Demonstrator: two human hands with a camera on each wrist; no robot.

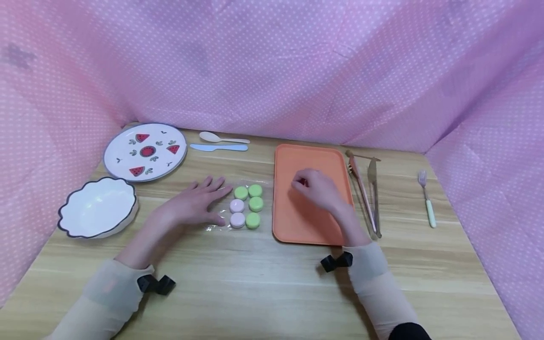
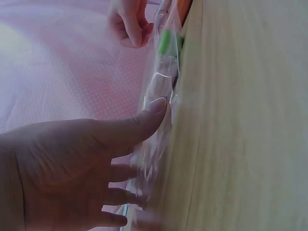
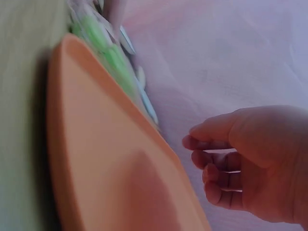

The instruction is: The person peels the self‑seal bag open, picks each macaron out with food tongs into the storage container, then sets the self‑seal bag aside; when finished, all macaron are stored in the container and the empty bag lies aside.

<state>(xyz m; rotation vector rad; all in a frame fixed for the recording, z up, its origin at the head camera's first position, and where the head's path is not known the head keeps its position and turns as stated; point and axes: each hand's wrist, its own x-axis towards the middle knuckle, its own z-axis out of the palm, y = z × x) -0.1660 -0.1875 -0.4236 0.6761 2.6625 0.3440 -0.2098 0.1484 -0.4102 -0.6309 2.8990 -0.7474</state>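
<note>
Well left of the orange tray (image 1: 293, 222), a scalloped white bowl (image 1: 97, 208) and a watermelon-patterned plate (image 1: 123, 146) stand on the counter (image 1: 255, 283). Nearer the tray, the left hand (image 1: 195, 205), fingers spread, touches a clear packet (image 1: 246, 211) of green and lilac rounds (image 1: 256, 204), which lies just left of the tray. The right hand (image 1: 318, 189), loosely curled around nothing, hovers above the tray. Right of it lie bronze-coloured cutlery (image 1: 372, 177) and a green-handled fork (image 1: 430, 212).

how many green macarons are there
4 visible green macarons: two side by side in the far row, one at right in the middle row, one at right in the near row. The left hand may hide more.
</note>
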